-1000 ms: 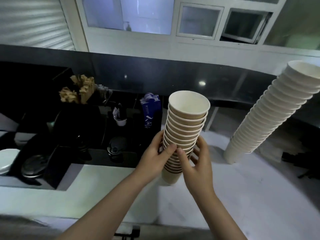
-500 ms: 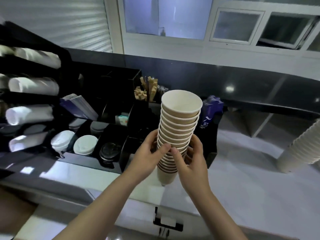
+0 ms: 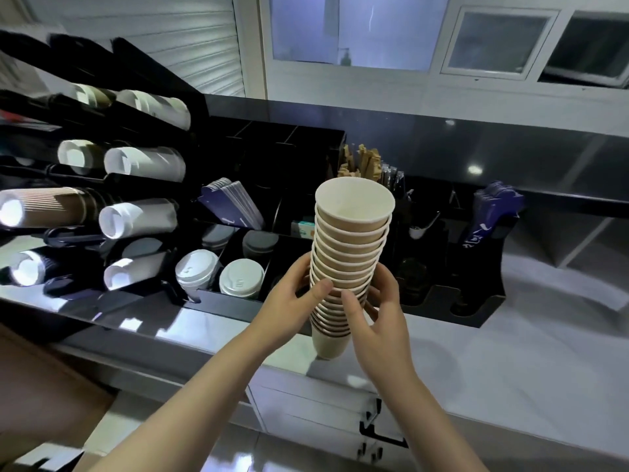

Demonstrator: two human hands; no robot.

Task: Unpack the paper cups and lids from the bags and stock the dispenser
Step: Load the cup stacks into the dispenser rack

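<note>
A stack of brown paper cups (image 3: 352,247) with white insides stands upright in the middle of the view, held above the white counter. My left hand (image 3: 294,298) grips its lower part from the left, thumb across the front. My right hand (image 3: 381,315) grips it from the right, thumb on the rims. The black cup dispenser (image 3: 143,107) fills the left side, its slanted slots holding rows of cups lying on their sides. In front of it are wells with white lids (image 3: 240,277) and dark lids (image 3: 260,243).
A black organizer (image 3: 476,308) behind the stack holds cup sleeves (image 3: 231,206), wooden stirrers (image 3: 360,161) and blue packets (image 3: 490,212). The white counter (image 3: 510,352) stretches to the right. Drawers with black handles (image 3: 377,434) sit below its edge.
The view has swung left, bringing the dispenser into sight and taking the tall white cup stack at the right out of view. Both hands still hold the brown stack the same way.
</note>
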